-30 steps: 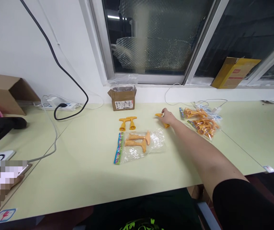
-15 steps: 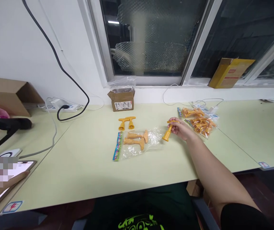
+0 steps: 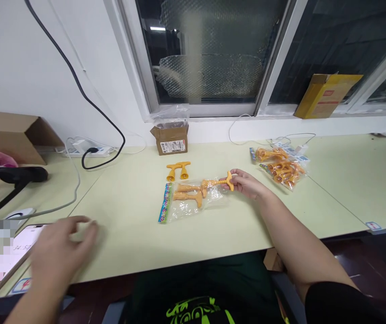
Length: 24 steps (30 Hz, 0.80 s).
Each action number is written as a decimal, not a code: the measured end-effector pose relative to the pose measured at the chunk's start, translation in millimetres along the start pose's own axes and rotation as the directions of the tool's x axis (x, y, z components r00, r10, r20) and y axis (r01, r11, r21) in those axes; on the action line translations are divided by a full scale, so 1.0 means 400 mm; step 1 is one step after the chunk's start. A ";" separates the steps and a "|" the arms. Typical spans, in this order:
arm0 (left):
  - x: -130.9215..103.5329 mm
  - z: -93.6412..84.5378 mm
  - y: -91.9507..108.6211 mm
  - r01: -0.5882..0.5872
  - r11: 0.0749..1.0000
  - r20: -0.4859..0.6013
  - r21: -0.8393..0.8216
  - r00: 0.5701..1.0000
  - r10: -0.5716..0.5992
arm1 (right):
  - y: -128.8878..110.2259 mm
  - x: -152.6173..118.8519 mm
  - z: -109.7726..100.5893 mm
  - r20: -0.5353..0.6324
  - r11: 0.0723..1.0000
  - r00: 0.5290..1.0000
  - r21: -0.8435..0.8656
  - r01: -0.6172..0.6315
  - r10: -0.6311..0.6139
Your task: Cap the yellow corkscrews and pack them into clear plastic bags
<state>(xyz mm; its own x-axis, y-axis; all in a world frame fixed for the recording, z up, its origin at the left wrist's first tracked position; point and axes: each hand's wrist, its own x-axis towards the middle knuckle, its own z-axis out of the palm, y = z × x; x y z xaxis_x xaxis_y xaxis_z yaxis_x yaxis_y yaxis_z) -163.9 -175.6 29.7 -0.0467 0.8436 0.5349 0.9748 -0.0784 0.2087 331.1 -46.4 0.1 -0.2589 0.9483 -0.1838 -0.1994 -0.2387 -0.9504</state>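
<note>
My right hand (image 3: 246,183) pinches a yellow T-handled plastic piece (image 3: 229,181) by its crossbar. The shaft points left, over or inside the open end of a clear plastic bag (image 3: 184,216); which one I cannot tell. Two similar T-shaped pieces (image 3: 189,196) lie inside that bag, which has a colourful printed strip along its left side. Behind it, two loose yellow pieces (image 3: 184,173) stand on their flared ends with their crossbars touching. My left hand (image 3: 60,249), blurred by motion, hovers beside the phone (image 3: 24,245) with thumb and fingers apart and nothing visible in it.
Filled bags of yellow pieces (image 3: 282,173) lie at the right near a power strip (image 3: 299,155). A small cardboard box (image 3: 172,146) stands against the wall. Farther left are a black cable (image 3: 103,114), a larger carton (image 3: 7,135) and a black strap-like object (image 3: 17,175).
My right hand has moved left and turned the yellow piece from hanging down to lying sideways at the bag's opening. My left hand has come away from the phone towards the right.
</note>
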 end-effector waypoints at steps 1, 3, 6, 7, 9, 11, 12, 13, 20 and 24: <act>0.001 0.026 0.035 -0.100 0.993 -0.032 -0.060 0.995 0.098 | 0.003 0.001 0.005 0.007 1.000 1.000 0.019 -0.022 0.022; 0.012 0.068 0.133 -0.327 0.912 0.028 -0.246 0.938 0.344 | 0.011 0.004 0.013 0.049 0.997 0.997 0.041 -0.064 0.062; 0.054 0.112 0.310 -0.446 0.807 0.061 -0.386 0.861 0.505 | 0.025 0.008 0.027 0.105 0.995 0.991 0.042 -0.087 0.083; 0.074 0.126 0.364 -0.450 0.796 0.072 -0.406 0.852 0.518 | 0.030 0.010 0.033 0.110 0.996 0.991 0.026 -0.081 0.078; 0.115 0.162 0.454 -0.419 0.809 0.066 -0.413 0.872 0.485 | 0.042 0.017 0.043 0.113 0.998 0.992 -0.035 -0.048 0.052; 0.153 0.205 0.515 -0.437 0.817 0.093 -0.377 0.860 0.503 | 0.053 0.025 0.050 0.127 0.994 0.992 -0.107 0.002 0.012; 0.167 0.226 0.535 -0.496 0.795 0.121 -0.348 0.818 0.563 | 0.058 0.029 0.053 0.133 0.991 0.991 -0.135 0.022 -0.004; 0.178 0.245 0.551 -0.558 0.768 0.150 -0.315 0.770 0.621 | 0.062 0.033 0.055 0.136 0.988 0.991 -0.154 0.033 -0.012; 0.185 0.303 0.585 -0.672 0.696 0.248 -0.251 0.651 0.718 | 0.066 0.045 0.059 -0.053 0.964 0.998 -0.264 -0.028 0.015; 0.171 0.310 0.593 -0.633 0.738 0.217 -0.236 0.705 0.675 | 0.063 0.047 0.066 -0.128 0.945 0.990 -0.327 0.021 -0.067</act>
<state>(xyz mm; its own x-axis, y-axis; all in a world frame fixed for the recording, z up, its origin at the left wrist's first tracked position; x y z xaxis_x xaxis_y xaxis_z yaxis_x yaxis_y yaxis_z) 91.2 -70.5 14.4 0.6720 0.6576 0.3405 0.6970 -0.7170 0.0089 296.4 -40.1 -20.7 -0.1221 0.9810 -0.1507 0.1154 -0.1368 -0.9839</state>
